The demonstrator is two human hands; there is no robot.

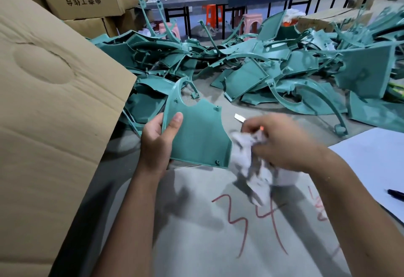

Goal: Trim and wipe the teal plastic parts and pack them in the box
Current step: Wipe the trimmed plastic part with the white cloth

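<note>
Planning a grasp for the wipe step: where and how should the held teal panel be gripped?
Grip the teal panel by its straight left edge, coming from the left, thumb on the flat face, as the left hand does. That likely leaves the face and right edge clear for the rag in the right hand, and avoids the thin curved arm on top.

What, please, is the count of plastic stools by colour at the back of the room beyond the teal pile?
Orange stool: 1
Pink stools: 2
Total: 3 stools that I can make out; the pile of teal parts may hide others.
</note>
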